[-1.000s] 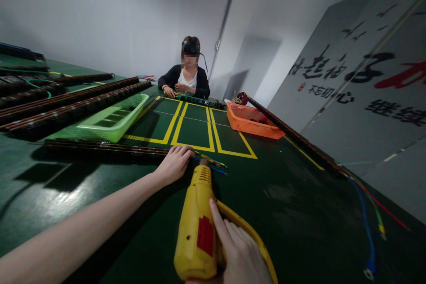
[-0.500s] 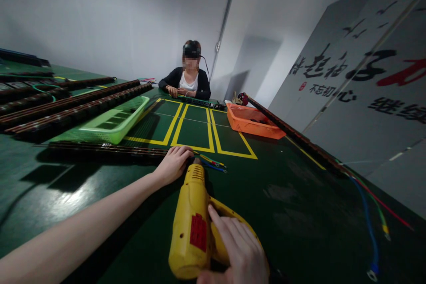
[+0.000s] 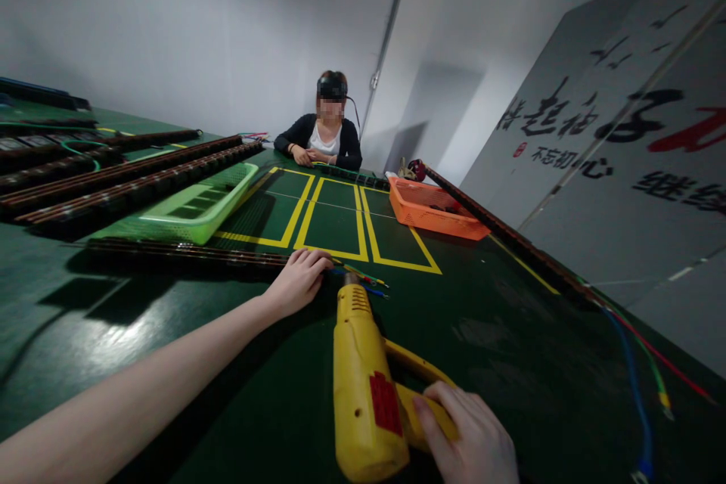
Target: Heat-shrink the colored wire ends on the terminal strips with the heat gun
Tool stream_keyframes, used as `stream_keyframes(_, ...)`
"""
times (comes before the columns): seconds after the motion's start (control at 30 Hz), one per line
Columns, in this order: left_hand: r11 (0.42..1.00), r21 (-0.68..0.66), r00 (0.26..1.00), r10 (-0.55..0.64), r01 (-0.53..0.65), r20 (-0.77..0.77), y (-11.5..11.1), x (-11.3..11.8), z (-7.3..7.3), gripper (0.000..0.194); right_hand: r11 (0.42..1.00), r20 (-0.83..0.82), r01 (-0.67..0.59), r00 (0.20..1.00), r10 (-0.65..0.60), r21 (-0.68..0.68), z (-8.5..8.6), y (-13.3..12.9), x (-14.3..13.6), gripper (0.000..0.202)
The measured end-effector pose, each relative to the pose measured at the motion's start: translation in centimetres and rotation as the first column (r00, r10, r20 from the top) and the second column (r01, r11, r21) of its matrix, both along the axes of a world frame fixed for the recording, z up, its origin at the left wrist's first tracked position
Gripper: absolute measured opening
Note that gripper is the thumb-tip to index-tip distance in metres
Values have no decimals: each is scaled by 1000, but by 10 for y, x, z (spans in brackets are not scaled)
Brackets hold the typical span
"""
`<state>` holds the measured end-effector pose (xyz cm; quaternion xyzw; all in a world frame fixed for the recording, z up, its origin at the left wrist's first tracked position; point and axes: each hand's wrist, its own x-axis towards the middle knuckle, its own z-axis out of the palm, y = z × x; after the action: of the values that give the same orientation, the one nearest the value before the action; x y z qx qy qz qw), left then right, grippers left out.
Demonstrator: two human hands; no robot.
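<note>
Pointing a yellow heat gun [image 3: 368, 386] at the wires [image 3: 368, 278] on a dark strip's right end.

The strip [image 3: 193, 253] lies crosswise on the desk [image 3: 538, 378], its long axis running left to right, in front of the green basket [image 3: 187, 231]. The left hand [image 3: 299, 283] is nearer it, palm down over the right end, fingers bent together; whether they grip or only press, I cannot tell. Its forearm slants in from the lower left. The right hand [image 3: 468, 431], lower and to the right, is closed round the gun's handle. The gun's body points forward, tipped slightly left, its nozzle [image 3: 351, 279] just beside the left fingertips and wires; contact with the wires is unclear.
</note>
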<state>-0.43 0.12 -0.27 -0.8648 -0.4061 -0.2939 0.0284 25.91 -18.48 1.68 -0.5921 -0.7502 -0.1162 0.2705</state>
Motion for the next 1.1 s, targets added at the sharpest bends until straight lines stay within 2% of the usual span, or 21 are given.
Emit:
stream_keyframes(0.2,1000,9,1000,-8,8,6,1,0,-1,28,995,5,-2,1000,2,-95,-5,-4,45,34)
stream_keyframes(0.37,1000,5,1000,-17,17,11,1,-1,-1,29,1000,2,-4,1000,4,-11,-7,-7,59,37)
stream_keyframes(0.5,1000,-2,1000,-22,22,14,1,-1,-1,31,998,47,14,999,-18,68,-7,-8,51,41)
stream_keyframes(0.8,1000,-7,999,-16,16,33,1,0,-2,32,992,115,-34,993,21,118,1,-4,32,40)
stream_keyframes(1.1,1000,-6,1000,-11,11,21,2,0,-2,32,997,42,-5,999,2,77,-15,0,-27,33)
